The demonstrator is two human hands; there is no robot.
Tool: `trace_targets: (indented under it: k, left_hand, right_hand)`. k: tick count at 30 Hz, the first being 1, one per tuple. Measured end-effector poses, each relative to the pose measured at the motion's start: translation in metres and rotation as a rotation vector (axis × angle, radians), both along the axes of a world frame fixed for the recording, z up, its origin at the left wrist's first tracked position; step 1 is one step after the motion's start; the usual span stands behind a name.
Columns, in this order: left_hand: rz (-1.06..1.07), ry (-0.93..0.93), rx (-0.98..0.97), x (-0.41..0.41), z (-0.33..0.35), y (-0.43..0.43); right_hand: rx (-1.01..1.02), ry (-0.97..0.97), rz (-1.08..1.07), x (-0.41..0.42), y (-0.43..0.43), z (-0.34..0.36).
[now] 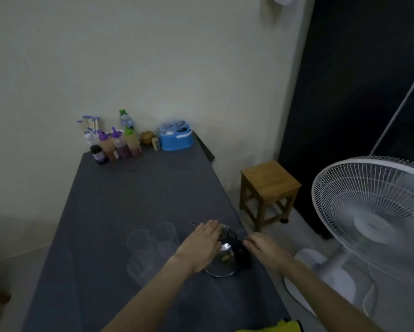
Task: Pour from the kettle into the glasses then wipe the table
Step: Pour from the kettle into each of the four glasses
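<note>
Head view: left hand (202, 245) lies flat on the kettle (221, 257), right hand (264, 248) loosely spread beside its handle.

So the worktop (134, 188) is sitting against the wall with a dark grey cloth covering it. Clear glasses (151, 248) are standing grouped near the front, and a shiny kettle (221, 262) with a black handle is sitting just to their right. Way at the back edge, squeeze sauce bottles (119, 144), a dark jar (100, 154), a water bottle (125, 119), a small brown pot (146, 137) and a blue caddy (176, 138) are lining up. Something yellow (282, 327) is poking in at the near edge.
</note>
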State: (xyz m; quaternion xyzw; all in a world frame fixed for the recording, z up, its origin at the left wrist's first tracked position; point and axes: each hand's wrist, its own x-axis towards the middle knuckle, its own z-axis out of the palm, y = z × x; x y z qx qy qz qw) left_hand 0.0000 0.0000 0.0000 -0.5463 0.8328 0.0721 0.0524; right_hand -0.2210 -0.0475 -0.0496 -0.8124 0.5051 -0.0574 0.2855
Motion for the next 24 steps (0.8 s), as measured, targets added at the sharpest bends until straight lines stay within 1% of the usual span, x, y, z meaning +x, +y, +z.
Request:
trace_targets:
  k: [3, 4, 6, 10, 14, 19, 21, 24]
  left_hand:
    - [0.011, 0.062, -0.055, -0.006, -0.014, 0.002]
    - [-0.005, 0.060, -0.105, -0.007, -0.021, 0.003]
    - [-0.010, 0.066, -0.179, -0.008, -0.030, 0.006]
    - [0.029, 0.063, -0.182, -0.011, -0.039, 0.009]
    - [0.067, 0.004, -0.151, -0.017, -0.043, 0.011]
    - [0.082, -0.035, -0.163, -0.019, -0.043, 0.012]
    - [0.086, -0.053, -0.160, -0.019, -0.042, 0.013]
    - [0.065, -0.070, -0.175, -0.019, -0.042, 0.013]
  right_hand:
    - [0.035, -0.046, -0.018, 0.004, 0.009, -0.009]
    - [0.064, -0.074, -0.045, 0.006, 0.014, -0.009]
    - [0.120, -0.207, -0.143, 0.007, 0.019, -0.014]
    - [0.248, -0.382, -0.255, 0.015, 0.021, -0.013]
    - [0.333, -0.523, -0.344, 0.024, 0.019, -0.019]
    - [0.468, -0.839, -0.624, 0.040, 0.025, -0.028]
    - [0.464, -0.893, -0.688, 0.044, 0.026, -0.036]
    - [0.432, -0.881, -0.727, 0.046, 0.028, -0.042]
